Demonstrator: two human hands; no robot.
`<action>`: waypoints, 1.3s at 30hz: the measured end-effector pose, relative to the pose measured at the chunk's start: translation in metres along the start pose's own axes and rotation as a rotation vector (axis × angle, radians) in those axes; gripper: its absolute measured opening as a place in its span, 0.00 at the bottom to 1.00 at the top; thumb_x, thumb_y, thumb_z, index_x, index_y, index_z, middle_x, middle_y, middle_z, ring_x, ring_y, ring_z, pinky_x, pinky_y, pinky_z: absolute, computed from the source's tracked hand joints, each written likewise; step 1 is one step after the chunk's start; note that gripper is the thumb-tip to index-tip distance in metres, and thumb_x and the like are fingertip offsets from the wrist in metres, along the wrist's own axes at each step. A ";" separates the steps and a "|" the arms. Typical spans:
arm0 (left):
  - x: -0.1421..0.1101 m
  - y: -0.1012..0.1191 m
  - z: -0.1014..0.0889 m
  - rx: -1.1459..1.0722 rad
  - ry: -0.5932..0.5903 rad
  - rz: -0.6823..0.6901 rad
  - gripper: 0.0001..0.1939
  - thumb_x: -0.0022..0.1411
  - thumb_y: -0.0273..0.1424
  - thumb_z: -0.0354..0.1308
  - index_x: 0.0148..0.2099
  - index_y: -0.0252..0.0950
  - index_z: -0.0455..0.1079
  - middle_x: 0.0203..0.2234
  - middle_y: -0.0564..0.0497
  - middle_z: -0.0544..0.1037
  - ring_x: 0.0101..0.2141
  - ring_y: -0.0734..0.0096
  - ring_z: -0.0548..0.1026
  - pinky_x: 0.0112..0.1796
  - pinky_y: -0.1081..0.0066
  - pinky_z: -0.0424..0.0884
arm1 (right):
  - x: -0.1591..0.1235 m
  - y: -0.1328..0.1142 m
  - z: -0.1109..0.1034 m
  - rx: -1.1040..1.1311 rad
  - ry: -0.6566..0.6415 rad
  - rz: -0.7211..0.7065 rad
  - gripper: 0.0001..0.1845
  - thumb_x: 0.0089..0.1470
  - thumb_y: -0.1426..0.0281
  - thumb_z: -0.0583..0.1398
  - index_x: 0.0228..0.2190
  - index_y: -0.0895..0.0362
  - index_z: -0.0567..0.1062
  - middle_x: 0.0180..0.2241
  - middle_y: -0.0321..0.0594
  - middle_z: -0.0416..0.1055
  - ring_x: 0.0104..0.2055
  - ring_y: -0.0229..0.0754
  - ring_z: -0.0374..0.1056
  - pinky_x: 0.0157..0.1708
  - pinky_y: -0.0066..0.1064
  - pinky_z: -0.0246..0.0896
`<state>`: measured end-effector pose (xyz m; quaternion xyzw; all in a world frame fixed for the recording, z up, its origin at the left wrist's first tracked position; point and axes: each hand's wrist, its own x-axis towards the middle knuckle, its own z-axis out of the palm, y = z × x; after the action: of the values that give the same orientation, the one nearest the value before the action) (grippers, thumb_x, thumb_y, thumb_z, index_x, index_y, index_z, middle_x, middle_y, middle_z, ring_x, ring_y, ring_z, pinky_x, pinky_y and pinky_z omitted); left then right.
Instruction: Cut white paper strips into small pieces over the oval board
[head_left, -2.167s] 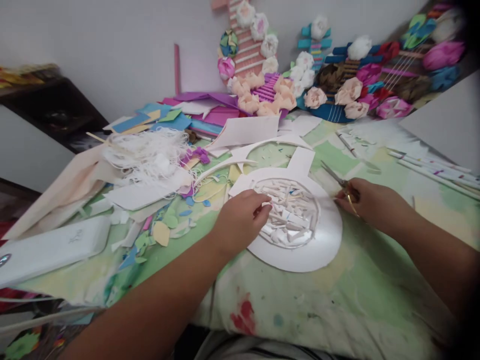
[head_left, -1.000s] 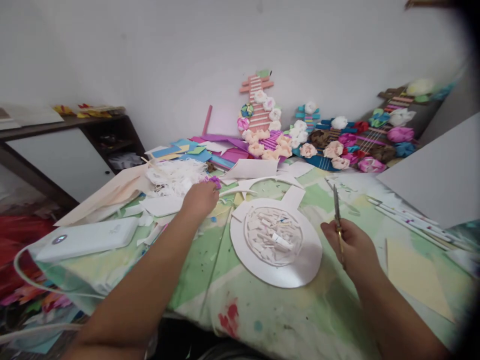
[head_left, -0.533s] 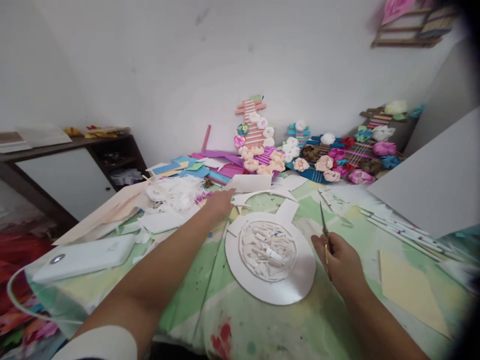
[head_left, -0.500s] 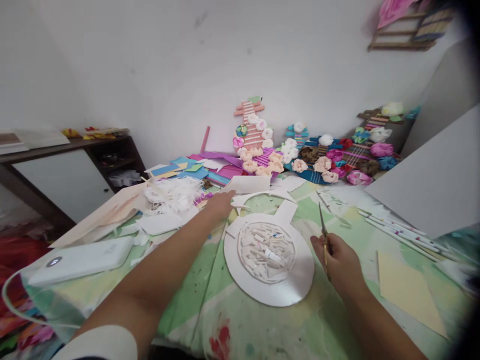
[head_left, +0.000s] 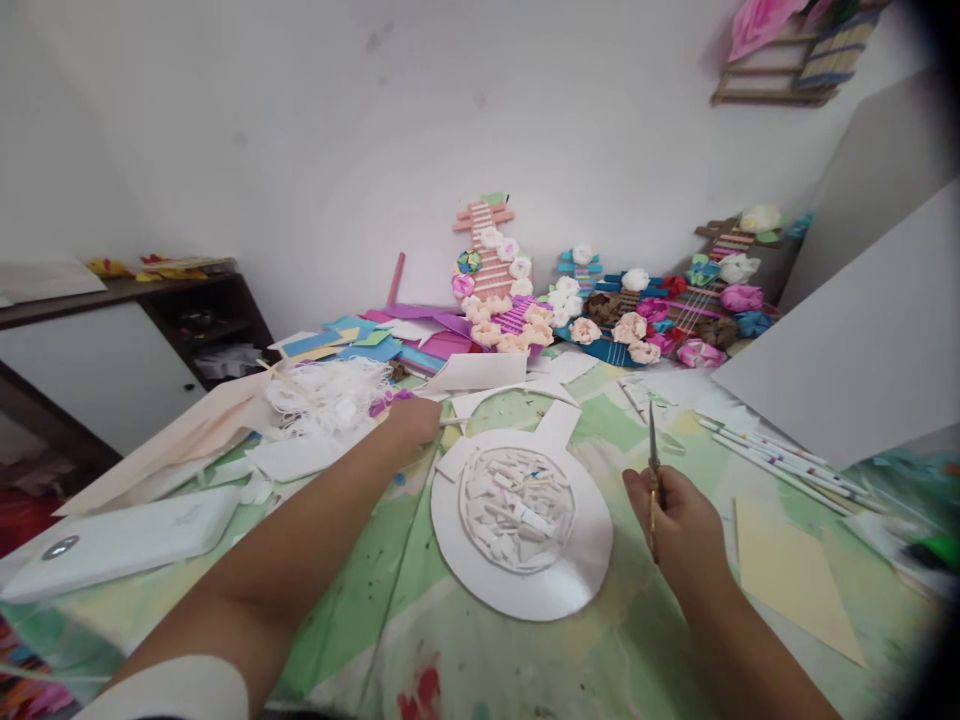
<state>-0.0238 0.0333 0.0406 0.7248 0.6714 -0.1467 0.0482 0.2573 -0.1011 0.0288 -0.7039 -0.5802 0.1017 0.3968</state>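
Observation:
My right hand (head_left: 675, 515) is closed round a pair of scissors (head_left: 654, 470) with gold handles, blades pointing up and away. It is just right of a round white card shape (head_left: 517, 600) with a short neck. A ring on that card holds many small white paper bits (head_left: 517, 505). Beyond the card's left edge, my left hand (head_left: 420, 420) is closed on a thin curved white paper strip (head_left: 454, 421), its end poking out to the right; the fingertips are mostly hidden. Next to it lies a larger curved white paper offcut (head_left: 517, 392).
White string (head_left: 330, 395) is heaped left, near a white power bank (head_left: 127, 540). Coloured sheets (head_left: 375, 340) and flower-decorated crafts (head_left: 495, 270) line the wall. White sticks (head_left: 780, 465), a yellow sheet (head_left: 795, 580) and a leaning white board (head_left: 855, 350) are right.
My left hand went from above the paper bits to the scrap area, then reached the curved offcuts and drew back slightly left with a strip. The right hand kept the scissors, turning their blades upward.

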 end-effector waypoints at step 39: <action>-0.035 0.009 -0.030 -1.284 0.421 0.173 0.20 0.54 0.31 0.45 0.50 0.36 0.54 0.39 0.49 0.71 0.34 0.73 0.72 0.30 0.75 0.69 | 0.003 -0.046 0.009 0.113 -0.510 0.008 0.19 0.45 0.53 0.48 0.17 0.56 0.60 0.16 0.32 0.55 0.20 0.35 0.54 0.19 0.26 0.50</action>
<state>-0.0124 0.0071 0.0774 0.6168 0.5600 0.4293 0.3489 0.2191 -0.0939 0.0552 -0.6346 -0.6520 0.3098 0.2761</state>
